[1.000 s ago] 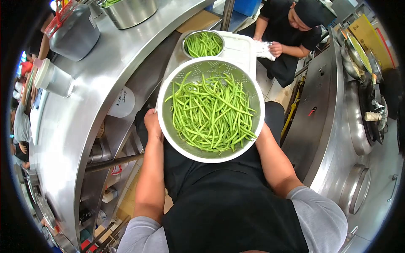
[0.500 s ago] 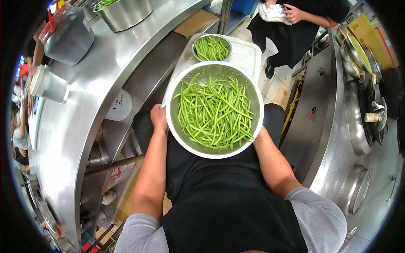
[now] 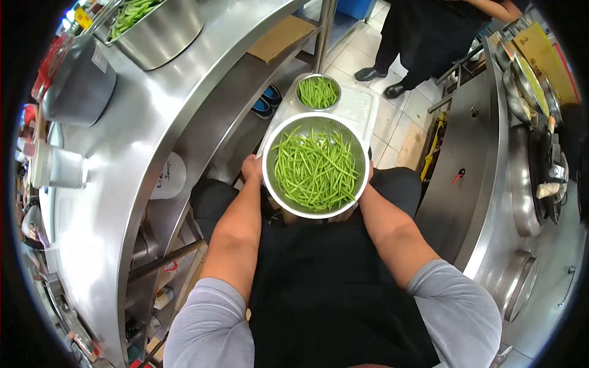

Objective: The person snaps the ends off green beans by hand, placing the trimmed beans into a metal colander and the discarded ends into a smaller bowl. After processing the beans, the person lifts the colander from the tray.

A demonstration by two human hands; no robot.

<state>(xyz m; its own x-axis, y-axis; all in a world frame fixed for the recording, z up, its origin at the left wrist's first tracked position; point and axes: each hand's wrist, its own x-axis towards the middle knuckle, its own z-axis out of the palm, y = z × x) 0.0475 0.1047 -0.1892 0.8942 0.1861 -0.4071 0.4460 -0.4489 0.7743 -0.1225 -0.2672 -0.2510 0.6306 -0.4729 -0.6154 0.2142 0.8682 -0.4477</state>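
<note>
A white-rimmed colander point(image 3: 268, 184) full of green beans point(image 3: 316, 168) sits on a white tray point(image 3: 356, 110) in front of my body. Behind it on the same tray stands a small metal bowl point(image 3: 336, 101), also filled with green beans. My left hand point(image 3: 251, 167) is closed around the near left edge of the tray, beside the colander. At the colander's right side is my right hand point(image 3: 370, 173), mostly hidden behind the rim, so its fingers do not show. Both arms reach forward.
A steel counter point(image 3: 147, 116) curves along the left, bearing a large pot point(image 3: 165, 37) of green beans, a grey bin point(image 3: 83, 83) and a plastic tub point(image 3: 64, 165). Another person's shoes point(image 3: 392, 91) are on the tiled floor ahead. Pans point(image 3: 521, 178) line the right side.
The tray with the colander and bowl has moved lower and farther from me, my arms stretching out with it. The other person's hands and white cloth have left the view.
</note>
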